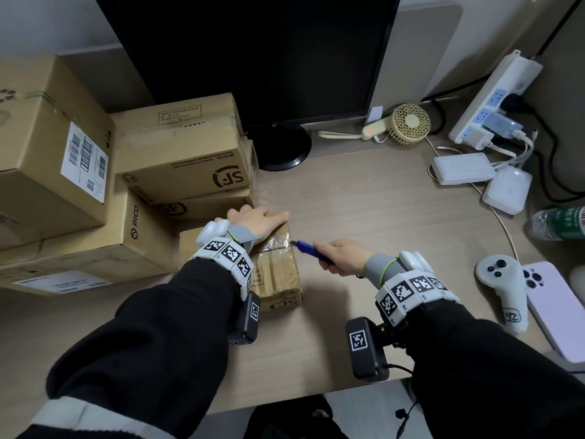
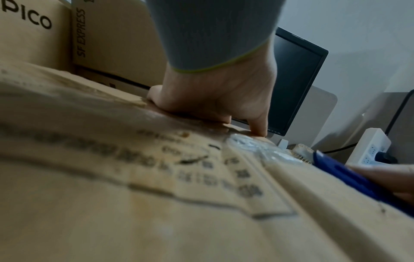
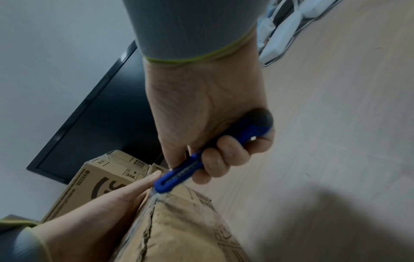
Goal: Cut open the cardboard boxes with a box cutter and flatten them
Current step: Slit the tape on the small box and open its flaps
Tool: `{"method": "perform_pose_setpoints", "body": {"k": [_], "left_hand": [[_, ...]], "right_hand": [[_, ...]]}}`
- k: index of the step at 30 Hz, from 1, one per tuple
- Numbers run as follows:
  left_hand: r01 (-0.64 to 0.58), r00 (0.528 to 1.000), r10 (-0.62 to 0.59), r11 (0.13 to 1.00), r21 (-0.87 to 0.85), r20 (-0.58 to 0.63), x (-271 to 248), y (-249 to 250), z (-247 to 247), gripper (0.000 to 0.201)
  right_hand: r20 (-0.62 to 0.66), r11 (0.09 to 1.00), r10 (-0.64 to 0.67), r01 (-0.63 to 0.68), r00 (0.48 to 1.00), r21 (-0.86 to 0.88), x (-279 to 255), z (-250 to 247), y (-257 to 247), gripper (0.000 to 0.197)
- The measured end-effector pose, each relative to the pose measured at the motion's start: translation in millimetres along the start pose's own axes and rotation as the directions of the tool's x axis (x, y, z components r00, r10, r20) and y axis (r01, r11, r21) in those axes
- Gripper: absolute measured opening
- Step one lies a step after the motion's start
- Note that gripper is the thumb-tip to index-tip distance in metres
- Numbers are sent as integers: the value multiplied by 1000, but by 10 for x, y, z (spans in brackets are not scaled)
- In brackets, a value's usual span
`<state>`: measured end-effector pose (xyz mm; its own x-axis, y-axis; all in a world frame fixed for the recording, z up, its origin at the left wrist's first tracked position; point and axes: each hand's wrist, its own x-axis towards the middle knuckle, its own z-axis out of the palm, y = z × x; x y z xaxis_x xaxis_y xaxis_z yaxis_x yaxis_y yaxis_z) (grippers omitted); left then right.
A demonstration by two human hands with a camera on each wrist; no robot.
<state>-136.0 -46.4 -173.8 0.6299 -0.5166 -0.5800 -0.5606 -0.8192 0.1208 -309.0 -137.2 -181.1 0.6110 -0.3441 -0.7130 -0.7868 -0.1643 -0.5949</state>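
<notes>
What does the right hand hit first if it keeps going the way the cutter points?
The right hand points the cutter left at the taped edge of the small box; that comes first. Just past it lies the left hand, pressing the box top. Depth between tip and tape is unclear.

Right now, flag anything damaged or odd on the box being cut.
The small box looks worn: crumpled clear tape crosses its scuffed top by the box cutter. The left hand presses its far end.

We see the wood-grain tabletop (image 1: 364,191): stacked boxes (image 1: 177,160) at nine o'clock, monitor (image 1: 253,58) at twelve, power strip (image 1: 493,99) at two, phone (image 1: 550,305) at three, small box (image 1: 278,274) centre.
</notes>
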Motion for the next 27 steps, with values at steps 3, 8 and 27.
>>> {"method": "perform_pose_setpoints", "body": {"k": [3, 8, 27], "left_hand": [[-6, 1000, 6, 1000, 22, 6, -35, 11, -8, 95], [-9, 1000, 9, 1000, 28, -1, -58, 21, -18, 92], [-13, 999, 14, 1000, -24, 30, -47, 59, -53, 69]], "right_hand": [[-46, 993, 7, -1, 999, 117, 9, -37, -13, 48], [-19, 992, -2, 4, 1000, 126, 27, -32, -4, 50], [74, 967, -105, 84, 992, 242, -44, 79, -275, 12]]}}
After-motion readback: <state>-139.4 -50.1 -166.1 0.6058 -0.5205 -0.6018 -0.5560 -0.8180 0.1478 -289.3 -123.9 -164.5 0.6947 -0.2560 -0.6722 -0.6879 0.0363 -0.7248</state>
